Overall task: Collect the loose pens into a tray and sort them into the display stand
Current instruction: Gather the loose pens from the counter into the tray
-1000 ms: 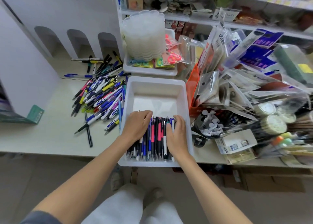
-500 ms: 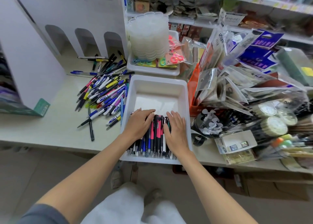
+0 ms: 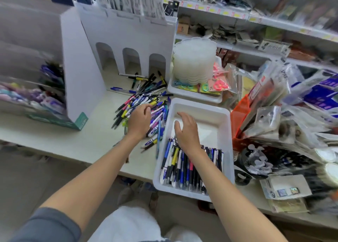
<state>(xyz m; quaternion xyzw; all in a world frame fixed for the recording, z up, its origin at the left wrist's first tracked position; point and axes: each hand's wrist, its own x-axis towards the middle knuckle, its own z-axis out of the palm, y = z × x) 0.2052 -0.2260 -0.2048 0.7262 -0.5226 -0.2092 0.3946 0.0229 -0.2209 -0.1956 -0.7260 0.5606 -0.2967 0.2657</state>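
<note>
packing half the tray (image 3: pixel 210 106), blue and black pens (image 3: pixel 190 170) lie parallel; left hand (image 3: pixel 140 122) and right hand (image 3: pixel 187 132) fingers loose, empty.

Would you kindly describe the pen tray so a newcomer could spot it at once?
On the white counter, right of the arched stand, two white trays sit one behind the other. It is the nearer tray, under the right hand. Only it holds a row of pens; the far tray holds packets.
</note>
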